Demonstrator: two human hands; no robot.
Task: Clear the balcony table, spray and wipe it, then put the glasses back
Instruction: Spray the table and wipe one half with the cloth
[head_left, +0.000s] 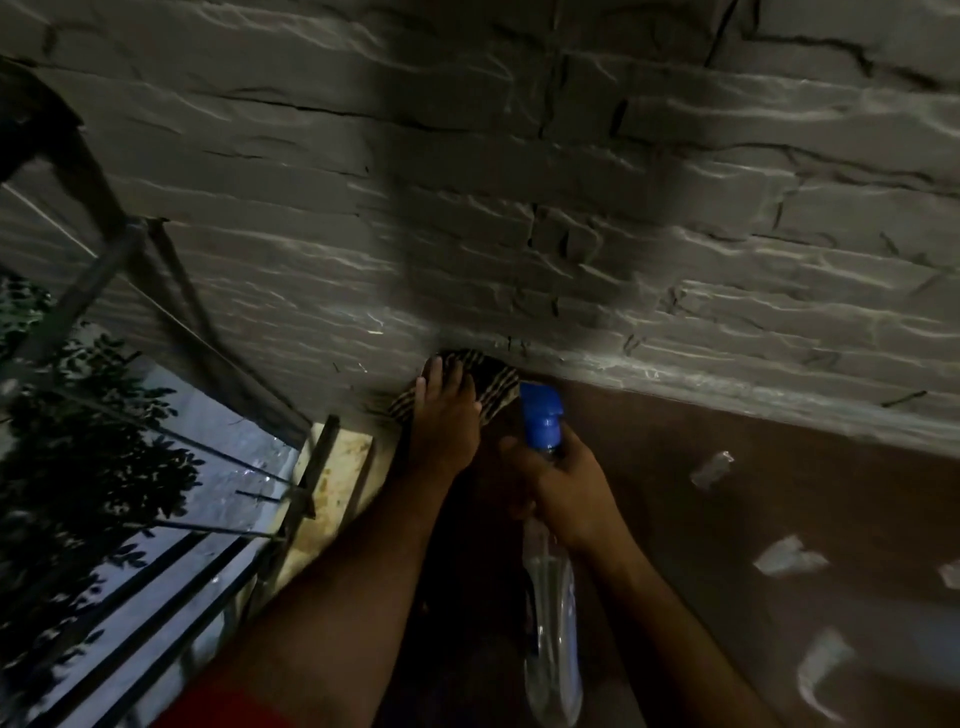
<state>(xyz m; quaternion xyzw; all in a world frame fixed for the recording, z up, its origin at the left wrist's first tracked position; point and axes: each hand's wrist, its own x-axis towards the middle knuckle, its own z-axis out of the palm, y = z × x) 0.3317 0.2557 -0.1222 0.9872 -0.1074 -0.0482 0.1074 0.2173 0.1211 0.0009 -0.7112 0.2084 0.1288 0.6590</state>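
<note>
Wiping the far corner of the worktop (727, 519) with the spray bottle (550, 623) kept ready.

Near the frame's centre, the left hand (447, 421) lies with fingers spread flat on a striped cloth (493, 387), pressing it down where the brown surface meets the stone-textured wall (519, 208); an open-palmed press likely serves to push the cloth into that edge. Just right of it, the right hand (566, 488) has its grip closed round the neck of the clear bottle below its blue trigger head (540, 421), nozzle pointing toward the cloth, probably so spraying and wiping can alternate without setting anything down. Pale reflections dot the surface at lower right. A metal railing (156, 545) and foliage fill the lower left. No glasses are in view.
</note>
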